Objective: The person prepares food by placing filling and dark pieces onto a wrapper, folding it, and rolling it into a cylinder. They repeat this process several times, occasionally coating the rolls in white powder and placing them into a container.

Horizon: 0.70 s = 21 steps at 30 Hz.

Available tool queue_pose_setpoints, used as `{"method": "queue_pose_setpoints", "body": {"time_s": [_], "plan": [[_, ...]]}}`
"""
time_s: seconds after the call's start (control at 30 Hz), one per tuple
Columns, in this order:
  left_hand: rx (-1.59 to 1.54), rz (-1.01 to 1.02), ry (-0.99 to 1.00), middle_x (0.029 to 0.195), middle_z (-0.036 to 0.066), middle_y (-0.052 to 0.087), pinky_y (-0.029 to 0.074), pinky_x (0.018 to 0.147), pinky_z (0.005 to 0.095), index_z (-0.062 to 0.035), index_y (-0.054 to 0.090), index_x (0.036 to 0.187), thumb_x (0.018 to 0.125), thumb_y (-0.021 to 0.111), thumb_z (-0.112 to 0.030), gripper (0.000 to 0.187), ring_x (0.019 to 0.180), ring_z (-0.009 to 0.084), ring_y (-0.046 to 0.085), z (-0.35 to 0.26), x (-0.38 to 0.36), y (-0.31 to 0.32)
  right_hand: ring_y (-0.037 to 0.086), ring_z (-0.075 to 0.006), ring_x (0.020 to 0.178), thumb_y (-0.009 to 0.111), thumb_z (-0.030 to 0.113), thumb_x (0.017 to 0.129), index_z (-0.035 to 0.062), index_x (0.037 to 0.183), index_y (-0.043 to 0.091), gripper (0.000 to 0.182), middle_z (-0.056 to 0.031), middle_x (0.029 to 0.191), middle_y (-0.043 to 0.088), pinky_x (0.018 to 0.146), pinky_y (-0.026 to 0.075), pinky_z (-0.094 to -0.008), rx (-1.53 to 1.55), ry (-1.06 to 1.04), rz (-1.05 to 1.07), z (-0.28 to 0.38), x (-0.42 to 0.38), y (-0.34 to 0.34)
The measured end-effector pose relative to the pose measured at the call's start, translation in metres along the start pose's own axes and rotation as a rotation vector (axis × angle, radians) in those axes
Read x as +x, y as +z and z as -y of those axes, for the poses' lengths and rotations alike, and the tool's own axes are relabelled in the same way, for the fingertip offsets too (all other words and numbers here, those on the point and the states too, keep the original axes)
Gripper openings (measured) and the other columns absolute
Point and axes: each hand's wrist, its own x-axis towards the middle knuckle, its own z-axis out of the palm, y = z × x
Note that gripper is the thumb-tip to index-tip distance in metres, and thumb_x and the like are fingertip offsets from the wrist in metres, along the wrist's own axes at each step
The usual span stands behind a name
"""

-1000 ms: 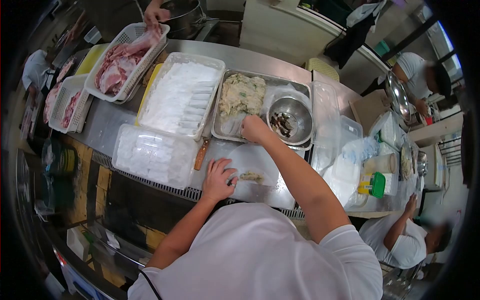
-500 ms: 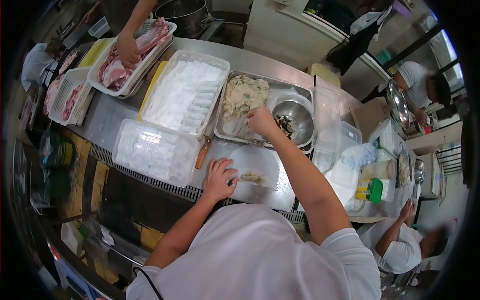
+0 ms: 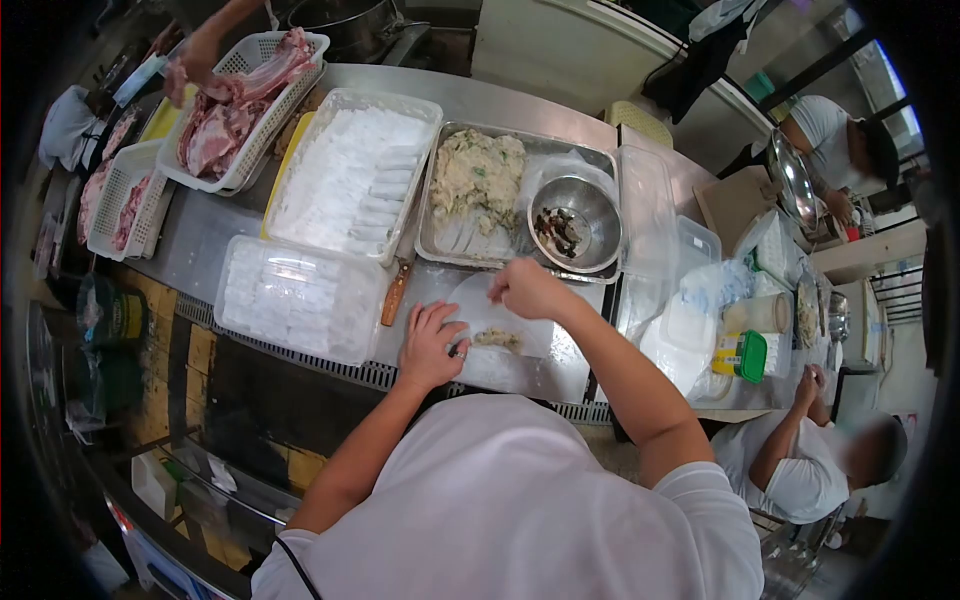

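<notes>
My left hand [image 3: 432, 345] lies with its fingers spread on the steel table, at the left edge of a thin whitish sheet [image 3: 538, 343]. A short strip of pale, green-flecked filling [image 3: 498, 340] rests on that sheet. Just above the sheet is my right hand [image 3: 532, 290], its fingers pinched together; whatever they hold is hidden. Behind it a metal tray [image 3: 470, 262] carries a mound of the same filling [image 3: 480, 170] and a steel bowl [image 3: 600, 235] with dark bits [image 3: 557, 230] inside.
Left of the tray stand a tub of white powder with white rolls [image 3: 335, 170] and a lidded clear container [image 3: 290, 300]. A wooden-handled tool [image 3: 396, 295] lies beside them. Raw meat fills a white basket [image 3: 240, 120] near another person's hand [image 3: 198, 58]. Plastic containers [image 3: 690, 310] sit right.
My right hand has come from the tray by the bowl toward me, over the sheet. My left hand stays nearly in place. The other person's hand has lifted from the meat basket, apparently with meat.
</notes>
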Motion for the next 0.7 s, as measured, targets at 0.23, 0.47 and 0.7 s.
{"method": "queue_pose_setpoints", "body": {"time_s": [0.23, 0.47, 0.7], "plan": [[-0.006, 0.005, 0.007, 0.142, 0.011, 0.065, 0.031, 0.128, 0.0613, -0.0124, 0.079, 0.109, 0.082, 0.082, -0.017, 0.028, 0.144, 0.035, 0.053, -0.002, 0.001, -0.001, 0.074, -0.0433, 0.093, 0.071, 0.007, 0.085, 0.0002, 0.094, 0.083, 0.016, -0.023, 0.097, 0.078, 0.089, 0.06, -0.0499, -0.109, 0.155, -0.157, -0.02, -0.064, 0.07], [0.004, 0.016, 0.012, 0.143, 0.012, 0.064, 0.029, 0.128, 0.0612, -0.0116, 0.078, 0.112, 0.083, 0.082, -0.019, 0.03, 0.145, 0.0359, 0.053, 0.0, 0.001, 0.001, 0.07, -0.0404, 0.104, 0.072, 0.014, 0.091, 0.0012, 0.097, 0.081, 0.017, -0.0214, 0.104, 0.072, 0.095, 0.058, -0.0503, -0.169, 0.114, -0.227, -0.027, -0.078, 0.091], [0.005, 0.023, 0.006, 0.143, 0.013, 0.065, 0.03, 0.128, 0.062, -0.0114, 0.079, 0.112, 0.082, 0.082, -0.017, 0.03, 0.144, 0.0385, 0.053, -0.003, 0.002, -0.001, 0.071, -0.0371, 0.102, 0.073, 0.012, 0.088, 0.0041, 0.094, 0.081, 0.012, -0.0176, 0.1, 0.073, 0.094, 0.059, -0.0484, -0.416, 0.02, -0.176, -0.022, -0.084, 0.091]]}}
